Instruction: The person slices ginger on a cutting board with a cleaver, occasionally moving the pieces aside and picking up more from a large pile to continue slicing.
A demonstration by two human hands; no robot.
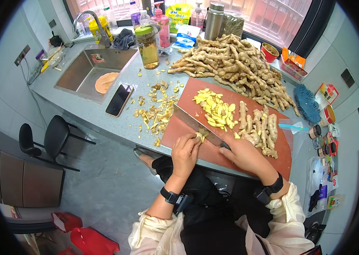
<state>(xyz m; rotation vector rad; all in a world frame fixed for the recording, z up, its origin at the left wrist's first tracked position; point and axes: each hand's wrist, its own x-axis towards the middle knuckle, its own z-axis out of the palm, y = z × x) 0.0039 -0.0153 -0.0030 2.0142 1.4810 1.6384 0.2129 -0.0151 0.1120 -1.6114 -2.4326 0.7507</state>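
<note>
My right hand (239, 152) is closed around the dark handle of a kitchen knife (196, 122). Its broad blade slants up and left across the reddish-brown cutting board (224, 154). Fingers bent, my left hand (186, 149) holds a small piece of ginger (202, 135) against the board beside the blade. Beyond the blade lies a heap of yellow ginger slices (217, 108). Several whole ginger roots (261, 127) rest on the board's right part. Behind the board rises a large pile of unpeeled ginger (239, 63). Loose ginger peelings (158, 109) are scattered left of the board.
A phone (120, 100) lies near the counter's front edge, beside the sink (75, 72). A tea-filled bottle (146, 49) stands behind the peelings. On the right are a blue dish (307, 103) and small jars (314, 131). A black chair (56, 136) stands on the floor at left.
</note>
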